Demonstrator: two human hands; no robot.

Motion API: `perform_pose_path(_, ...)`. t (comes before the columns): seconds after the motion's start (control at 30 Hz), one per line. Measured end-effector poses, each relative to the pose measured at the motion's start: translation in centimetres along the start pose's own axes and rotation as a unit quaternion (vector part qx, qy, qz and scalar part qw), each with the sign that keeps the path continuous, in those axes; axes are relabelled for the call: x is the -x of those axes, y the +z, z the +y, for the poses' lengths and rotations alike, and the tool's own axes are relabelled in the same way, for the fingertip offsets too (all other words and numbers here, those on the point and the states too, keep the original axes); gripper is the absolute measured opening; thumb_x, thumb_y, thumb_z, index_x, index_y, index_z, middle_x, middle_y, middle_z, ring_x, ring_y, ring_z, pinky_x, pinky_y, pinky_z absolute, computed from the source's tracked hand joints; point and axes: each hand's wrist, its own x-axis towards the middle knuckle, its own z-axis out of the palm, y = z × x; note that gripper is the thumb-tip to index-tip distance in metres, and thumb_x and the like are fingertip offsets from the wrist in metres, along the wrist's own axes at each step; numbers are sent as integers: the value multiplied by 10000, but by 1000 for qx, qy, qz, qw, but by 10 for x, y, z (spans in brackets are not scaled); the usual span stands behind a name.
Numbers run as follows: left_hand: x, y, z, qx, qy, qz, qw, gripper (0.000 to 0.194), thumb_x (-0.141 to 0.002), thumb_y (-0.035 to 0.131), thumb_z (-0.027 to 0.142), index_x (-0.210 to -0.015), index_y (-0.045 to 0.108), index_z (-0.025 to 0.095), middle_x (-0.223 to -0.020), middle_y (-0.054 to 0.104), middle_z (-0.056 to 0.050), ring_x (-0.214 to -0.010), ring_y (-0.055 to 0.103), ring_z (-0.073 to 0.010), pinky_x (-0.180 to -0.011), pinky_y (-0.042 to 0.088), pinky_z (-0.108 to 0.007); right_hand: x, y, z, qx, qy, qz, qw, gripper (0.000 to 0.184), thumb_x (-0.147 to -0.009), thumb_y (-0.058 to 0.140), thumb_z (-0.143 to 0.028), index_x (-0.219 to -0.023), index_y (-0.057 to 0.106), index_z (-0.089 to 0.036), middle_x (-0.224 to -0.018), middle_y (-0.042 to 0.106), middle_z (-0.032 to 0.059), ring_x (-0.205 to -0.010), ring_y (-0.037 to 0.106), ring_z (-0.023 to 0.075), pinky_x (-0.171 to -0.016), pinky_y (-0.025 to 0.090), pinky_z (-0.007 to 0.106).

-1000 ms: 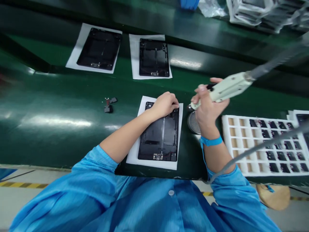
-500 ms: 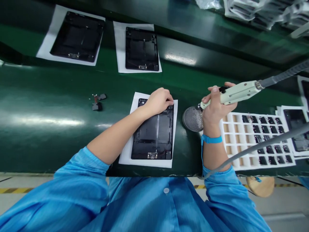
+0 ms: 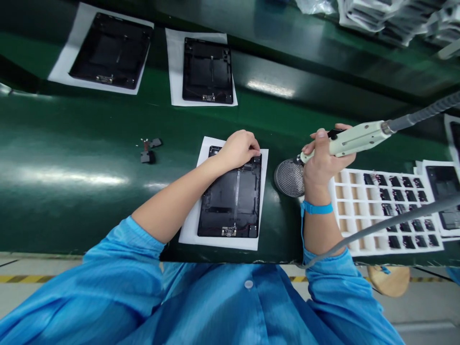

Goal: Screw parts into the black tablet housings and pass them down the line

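Observation:
A black tablet back housing [image 3: 223,201] lies on a white sheet [image 3: 192,225] in front of me, with a small circuit board [image 3: 229,231] at its near edge. My left hand [image 3: 240,149] rests over its far end, fingers curled together at the far right corner; whatever is under the fingertips is hidden. My right hand [image 3: 321,155] is wrapped round a pale green air gun [image 3: 355,139] on a grey ribbed hose. Beside the gun's metal tip is a round perforated metal disc [image 3: 289,178]; I cannot tell whether they are joined.
Two more tablet housings [image 3: 111,50] [image 3: 207,71] lie on sheets at the back. Small black parts with wires [image 3: 147,151] sit at left. At right is a white compartment tray [image 3: 359,249] of black parts, crossed by a grey cable [image 3: 381,223]. Stacked sheets [image 3: 381,14] fill the back right.
The view has shifted slightly. Both hands keep nearly the same pose, the left at the housing's corner and the right on the air gun.

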Motion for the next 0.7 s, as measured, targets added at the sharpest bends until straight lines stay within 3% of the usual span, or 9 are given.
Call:
perform_pose_path(0.17, -2, -1, 0, 23, -3, -2, 1000, 129, -933, 857, 142, -886, 931, 237, -951, 861, -62, -980, 802, -282, -1039, 609, -464, -3, 3, -26, 38, -35, -7, 999, 376, -1092, 705, -559, -1301, 561, -281, -966, 743, 27, -517, 572, 142, -530, 571, 369)
perform_pose_path(0.33, -3, 0, 1, 17, -1, -2, 1000, 131, -922, 861, 133, -863, 922, 232, -944, 860, -62, -958, 797, -270, -979, 599, -429, 12, 42, -51, 10, -37, -76, 996, 485, -1109, 624, -693, -1413, 561, -321, -1049, 764, 47, -523, 593, 143, -521, 575, 376)
perform_pose_path(0.5, -2, -3, 7, 8, -2, -7, 1000, 162, -901, 828, 85, -854, 921, 209, -910, 851, -80, -933, 788, -279, -935, 582, -420, 34, 76, -37, -82, 10, -123, 989, 499, -1059, 703, -703, -1375, 565, -343, -990, 745, -8, -576, 686, 159, -543, 575, 346)
perform_pose_path(0.7, -4, -3, 11, 1, -7, -8, 1000, 207, -842, 783, 20, -819, 904, 185, -864, 833, -85, -895, 787, -269, -893, 567, -391, 39, 75, -23, -111, 32, -155, 981, 517, -1036, 756, -677, -1391, 575, -348, -994, 733, -9, -622, 729, 167, -540, 586, 335)
